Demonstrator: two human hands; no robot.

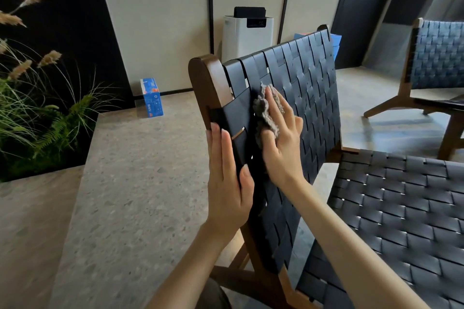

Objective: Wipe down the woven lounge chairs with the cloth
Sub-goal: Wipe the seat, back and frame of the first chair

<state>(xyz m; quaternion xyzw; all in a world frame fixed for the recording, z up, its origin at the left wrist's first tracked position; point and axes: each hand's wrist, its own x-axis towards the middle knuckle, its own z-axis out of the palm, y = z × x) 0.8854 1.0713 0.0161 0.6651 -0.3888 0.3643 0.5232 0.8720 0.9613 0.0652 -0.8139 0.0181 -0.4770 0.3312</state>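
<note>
Speckled stone floor [140,183], beige wall panels behind. The chair [308,88] back is taut woven dark straps on a smooth wooden frame [208,83]. The soft, floppy grey cloth [262,108] sits on the straps near 1 o'clock, with the right hand [283,143] fingers lightly curled over it, pressing. The left hand [227,183] braces the frame at 6 o'clock, fingers straight. I'd keep the cloth bunched so it doesn't slip.

A lounge or lobby — woven chairs [311,98], terrazzo floor [140,183], planter grasses [30,98], air purifier [247,32].

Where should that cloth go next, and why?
Probably slide the right hand and cloth across the backrest, away from the wooden frame: the cloth sits beside that frame, the straps beyond it lie uncovered, and the left hand braces the frame.
</note>
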